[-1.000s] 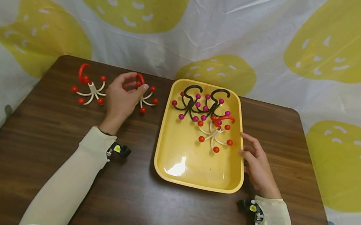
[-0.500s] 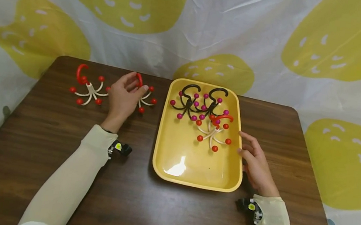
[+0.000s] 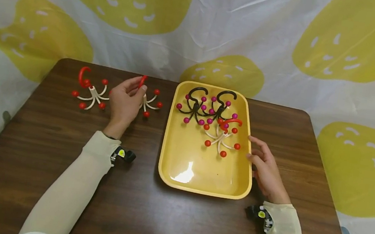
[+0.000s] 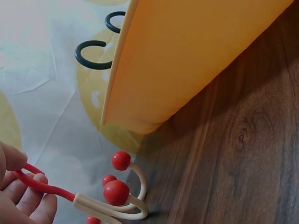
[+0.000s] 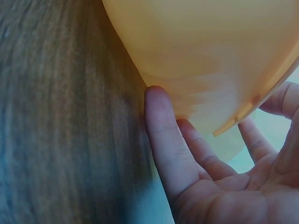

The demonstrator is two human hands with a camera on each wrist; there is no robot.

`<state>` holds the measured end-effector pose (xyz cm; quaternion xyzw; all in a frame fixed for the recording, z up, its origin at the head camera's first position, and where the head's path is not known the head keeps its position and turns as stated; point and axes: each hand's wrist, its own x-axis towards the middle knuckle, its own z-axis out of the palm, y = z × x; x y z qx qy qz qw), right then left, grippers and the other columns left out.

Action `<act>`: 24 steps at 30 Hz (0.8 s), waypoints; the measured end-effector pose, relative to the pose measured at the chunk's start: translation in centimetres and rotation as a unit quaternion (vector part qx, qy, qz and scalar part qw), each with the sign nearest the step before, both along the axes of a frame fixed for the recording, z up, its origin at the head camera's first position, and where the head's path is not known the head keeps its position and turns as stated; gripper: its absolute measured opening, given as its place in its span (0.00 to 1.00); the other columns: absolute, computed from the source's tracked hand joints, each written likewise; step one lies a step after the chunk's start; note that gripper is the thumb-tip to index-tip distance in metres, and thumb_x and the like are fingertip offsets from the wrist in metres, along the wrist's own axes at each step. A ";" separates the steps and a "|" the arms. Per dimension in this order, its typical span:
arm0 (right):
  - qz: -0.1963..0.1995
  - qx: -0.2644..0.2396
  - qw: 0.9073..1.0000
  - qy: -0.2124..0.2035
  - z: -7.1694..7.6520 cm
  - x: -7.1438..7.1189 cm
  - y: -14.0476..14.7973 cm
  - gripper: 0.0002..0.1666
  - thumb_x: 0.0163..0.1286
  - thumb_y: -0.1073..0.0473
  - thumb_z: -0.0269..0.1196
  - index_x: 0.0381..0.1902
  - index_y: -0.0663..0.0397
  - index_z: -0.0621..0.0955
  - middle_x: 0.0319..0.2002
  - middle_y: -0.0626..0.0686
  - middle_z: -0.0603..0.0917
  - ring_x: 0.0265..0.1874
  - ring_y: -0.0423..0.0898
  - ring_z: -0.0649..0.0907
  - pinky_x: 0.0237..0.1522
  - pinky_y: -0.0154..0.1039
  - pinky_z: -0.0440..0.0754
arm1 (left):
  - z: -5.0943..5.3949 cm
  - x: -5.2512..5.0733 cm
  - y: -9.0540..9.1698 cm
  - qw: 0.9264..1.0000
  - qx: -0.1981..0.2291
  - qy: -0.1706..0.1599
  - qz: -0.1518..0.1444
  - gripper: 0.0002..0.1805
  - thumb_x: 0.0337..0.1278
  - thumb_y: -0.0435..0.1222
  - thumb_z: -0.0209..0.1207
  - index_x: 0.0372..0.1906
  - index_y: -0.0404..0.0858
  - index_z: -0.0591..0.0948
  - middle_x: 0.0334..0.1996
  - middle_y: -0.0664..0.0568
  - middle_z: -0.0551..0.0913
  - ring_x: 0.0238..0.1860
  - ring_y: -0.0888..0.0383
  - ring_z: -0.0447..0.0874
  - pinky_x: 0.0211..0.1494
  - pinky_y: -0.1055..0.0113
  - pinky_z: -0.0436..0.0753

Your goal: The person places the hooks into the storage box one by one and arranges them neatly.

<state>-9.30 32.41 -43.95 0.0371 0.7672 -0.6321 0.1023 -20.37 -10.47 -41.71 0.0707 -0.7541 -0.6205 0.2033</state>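
My left hand pinches the red hook of a white claw hanger with red ball tips, on the table left of the tray. The left wrist view shows thumb and fingers around that hook, its arms curving up. My right hand touches the outside right wall of the yellow tray, fingers extended and fairly relaxed. Inside the tray lie two black claw hangers with magenta balls and a white claw hanger with red balls and a red hook.
Another white claw hanger with red balls and a red hook lies on the dark wood table, left of my left hand. A white curtain with yellow shapes hangs behind the table's back edge.
The red hook in my left hand has tilted to the right, and the fingers have shifted slightly left with it. The right hand and the tray keep their places.
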 end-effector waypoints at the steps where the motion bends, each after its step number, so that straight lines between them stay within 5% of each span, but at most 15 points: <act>1: -0.001 -0.002 1.000 0.001 0.0 0.0 0.0 0.32 0.83 0.61 0.53 0.80 0.40 0.65 0.57 0.57 0.77 0.44 0.44 0.88 0.38 0.45 0.93 | 0.0 0.0 0.0 1.000 -0.003 0.004 0.001 0.17 0.68 0.35 0.69 0.58 0.36 0.88 0.53 0.42 0.91 0.52 0.53 0.92 0.58 0.71 0.87; 14: 0.003 -0.010 1.000 0.000 -0.1 -0.1 0.0 0.31 0.83 0.61 0.54 0.80 0.40 0.65 0.56 0.56 0.78 0.44 0.45 0.88 0.38 0.46 0.93 | 0.4 0.1 -0.8 0.999 -0.038 -0.003 0.020 0.14 0.70 0.37 0.68 0.56 0.42 0.90 0.47 0.43 0.93 0.48 0.60 0.92 0.46 0.79 0.81; 24: 0.000 -0.014 1.000 0.000 0.0 0.0 -0.1 0.31 0.82 0.62 0.54 0.79 0.41 0.66 0.54 0.54 0.79 0.44 0.45 0.88 0.38 0.46 0.93 | 0.9 0.4 -1.0 0.999 -0.036 0.010 0.004 0.13 0.70 0.36 0.67 0.56 0.39 0.90 0.48 0.43 0.93 0.44 0.67 0.87 0.45 0.78 0.80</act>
